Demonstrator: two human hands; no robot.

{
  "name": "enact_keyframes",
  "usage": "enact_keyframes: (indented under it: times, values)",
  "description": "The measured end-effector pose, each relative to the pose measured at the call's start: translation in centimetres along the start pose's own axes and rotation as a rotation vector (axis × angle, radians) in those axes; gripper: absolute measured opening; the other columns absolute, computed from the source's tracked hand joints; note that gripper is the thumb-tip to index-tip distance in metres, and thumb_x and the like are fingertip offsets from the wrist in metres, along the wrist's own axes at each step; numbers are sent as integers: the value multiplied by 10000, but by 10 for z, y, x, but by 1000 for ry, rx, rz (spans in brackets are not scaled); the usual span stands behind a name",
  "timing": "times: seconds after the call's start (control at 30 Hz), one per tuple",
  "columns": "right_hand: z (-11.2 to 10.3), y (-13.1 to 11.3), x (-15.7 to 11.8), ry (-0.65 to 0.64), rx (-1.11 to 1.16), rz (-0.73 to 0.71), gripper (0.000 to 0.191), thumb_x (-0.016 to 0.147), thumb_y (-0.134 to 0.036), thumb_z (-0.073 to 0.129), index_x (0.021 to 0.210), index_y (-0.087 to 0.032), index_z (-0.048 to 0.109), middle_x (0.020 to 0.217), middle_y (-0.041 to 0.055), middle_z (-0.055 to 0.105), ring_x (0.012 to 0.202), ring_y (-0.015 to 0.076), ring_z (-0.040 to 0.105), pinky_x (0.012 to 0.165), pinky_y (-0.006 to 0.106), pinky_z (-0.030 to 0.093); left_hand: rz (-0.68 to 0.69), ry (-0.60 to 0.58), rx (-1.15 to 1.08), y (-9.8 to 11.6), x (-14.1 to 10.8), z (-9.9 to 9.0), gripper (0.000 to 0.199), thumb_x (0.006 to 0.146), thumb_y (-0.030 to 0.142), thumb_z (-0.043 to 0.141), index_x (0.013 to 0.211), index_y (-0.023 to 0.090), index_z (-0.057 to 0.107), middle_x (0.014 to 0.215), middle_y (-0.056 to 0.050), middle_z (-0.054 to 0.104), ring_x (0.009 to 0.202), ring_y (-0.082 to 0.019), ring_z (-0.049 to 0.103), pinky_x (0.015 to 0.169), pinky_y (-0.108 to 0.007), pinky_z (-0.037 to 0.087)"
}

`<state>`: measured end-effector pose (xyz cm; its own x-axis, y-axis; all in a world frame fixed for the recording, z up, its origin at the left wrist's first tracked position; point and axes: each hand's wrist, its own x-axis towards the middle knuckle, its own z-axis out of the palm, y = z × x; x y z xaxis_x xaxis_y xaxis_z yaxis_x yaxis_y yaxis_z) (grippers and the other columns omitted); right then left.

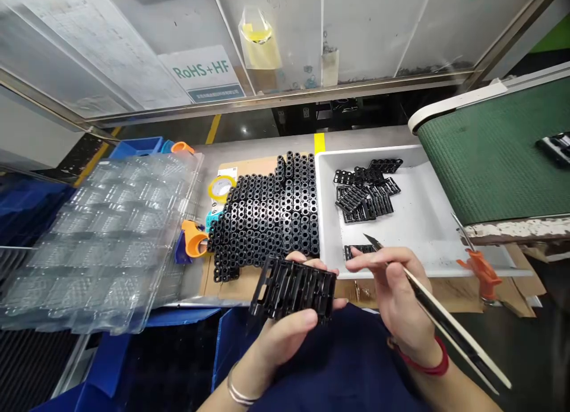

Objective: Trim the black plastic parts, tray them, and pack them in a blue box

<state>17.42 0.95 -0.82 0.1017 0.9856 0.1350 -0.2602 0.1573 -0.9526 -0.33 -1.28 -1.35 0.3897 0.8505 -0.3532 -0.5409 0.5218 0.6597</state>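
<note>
My left hand (289, 335) is closed around a black slotted plastic part (294, 287), thumb on its near edge and fingertips behind its far edge. Parallel ribs and gaps run across the face turned up to me. To the right, my right hand (401, 287) grips a utility knife (445, 323) with a pale handle. Its dark pointed blade points up and left, apart from the held part. Under the blade, another black part (354, 252) lies in the white tray (427, 234), partly hidden by my fingers. Several similar black parts (367, 192) are heaped farther back in the tray.
Rows of stacked black parts (271, 216) stand on cardboard left of the tray. Yellow tape (221, 188) and an orange-handled tool (195, 238) lie beside them. Clear plastic trays (98, 240) are piled at left. A green conveyor belt (499, 151) rises at right, near an orange clamp (483, 272).
</note>
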Motion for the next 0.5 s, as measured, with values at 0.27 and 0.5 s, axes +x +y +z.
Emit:
enact_keyframes:
  times: [0.27, 0.5]
  values:
    - [4, -1, -5, -183, -314, 7, 270, 872, -388, 755, 1008, -272, 553, 1183, 35, 706, 877, 169, 668, 766, 286, 543, 407, 289, 1322, -1, 16, -12, 473, 773, 125, 673, 1202, 307, 590, 1214, -81, 421, 1172, -292, 489, 1020, -521, 472]
    - [10, 5, -6, -112, -453, -55, 192, 880, -175, 666, 898, -257, 493, 999, 23, 726, 824, 165, 682, 733, 291, 541, 456, 222, 1472, 2, 18, -17, 573, 771, 41, 609, 1275, 310, 559, 1404, -97, 378, 1290, -301, 494, 1056, -481, 494]
